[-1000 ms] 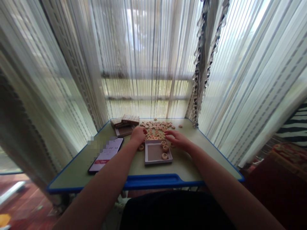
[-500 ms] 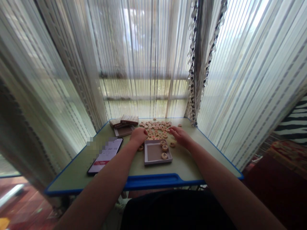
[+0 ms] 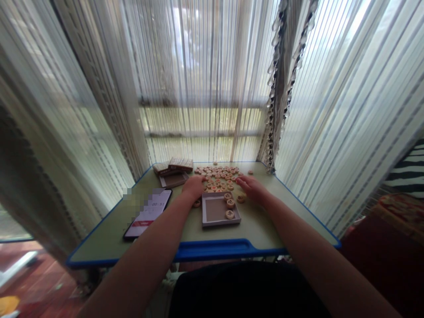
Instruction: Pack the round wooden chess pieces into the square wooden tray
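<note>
Three round wooden xiangqi pieces (image 3: 229,214) lie in a shallow grey-rimmed tray (image 3: 220,225), and we see the main spread of pieces (image 3: 217,176) crowded just beyond it on a green table (image 3: 260,229) with a raised blue edge. The person's left hand (image 3: 194,187) is curled palm down at the near side of the spread, its fingers hidden from our view, so we cannot tell whether it has hold of a piece. The right hand (image 3: 253,187) lies nearly flat and open, fingers reaching toward a loose piece (image 3: 240,198) just beside the tray, with nothing visibly in its grip.

We judge the tray the weakest point here: its rim is low and it sits loose on the tabletop, so a knock from either hand could shift it and jostle the pieces inside. A careless sweep could also push pieces from the spread toward the far edge, where a stray one already lies near the curtains (image 3: 212,88). We also note a phone (image 3: 147,214) showing a timer just beside the left forearm, so a wide reach could brush its screen. Beyond the left hand, flat wooden boxes (image 3: 172,165) are stacked close enough to be bumped.
</note>
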`<act>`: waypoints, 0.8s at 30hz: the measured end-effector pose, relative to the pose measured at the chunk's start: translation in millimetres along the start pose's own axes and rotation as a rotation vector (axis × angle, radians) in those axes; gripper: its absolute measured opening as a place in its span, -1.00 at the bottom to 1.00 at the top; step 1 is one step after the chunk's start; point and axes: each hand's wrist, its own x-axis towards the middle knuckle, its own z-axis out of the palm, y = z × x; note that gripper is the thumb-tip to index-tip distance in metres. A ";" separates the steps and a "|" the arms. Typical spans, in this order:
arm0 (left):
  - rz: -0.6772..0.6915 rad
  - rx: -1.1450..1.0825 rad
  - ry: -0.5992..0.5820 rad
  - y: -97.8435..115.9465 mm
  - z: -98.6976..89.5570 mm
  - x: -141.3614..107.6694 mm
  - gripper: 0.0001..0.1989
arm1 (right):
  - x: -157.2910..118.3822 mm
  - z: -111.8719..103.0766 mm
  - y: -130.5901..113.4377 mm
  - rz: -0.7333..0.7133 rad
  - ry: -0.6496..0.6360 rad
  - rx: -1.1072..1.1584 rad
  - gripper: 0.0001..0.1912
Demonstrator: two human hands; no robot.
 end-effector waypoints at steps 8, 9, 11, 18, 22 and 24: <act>-0.041 0.003 0.052 -4.8 0.9 1.4 -0.66 | -2.3 -1.2 -2.2 0.023 -0.033 0.001 -0.58; -0.050 0.014 0.054 -4.9 0.2 1.1 -0.67 | -2.5 -1.8 -2.8 0.023 -0.035 0.002 -0.58; -0.062 0.030 0.019 -5.0 -1.3 0.5 -0.69 | -2.7 -2.6 -3.5 0.017 -0.040 0.007 -0.58; -0.086 -0.005 -0.019 -4.3 -1.9 1.5 -0.70 | -1.0 -0.8 0.7 -0.008 -0.033 -0.024 -0.57; -0.085 -0.015 0.002 -3.8 -0.3 1.8 -0.60 | -0.5 0.0 2.9 -0.009 -0.035 -0.030 -0.56; -0.079 -0.018 0.019 -2.9 -0.3 1.3 -0.59 | -1.9 -1.5 3.5 0.000 -0.012 -0.026 -0.62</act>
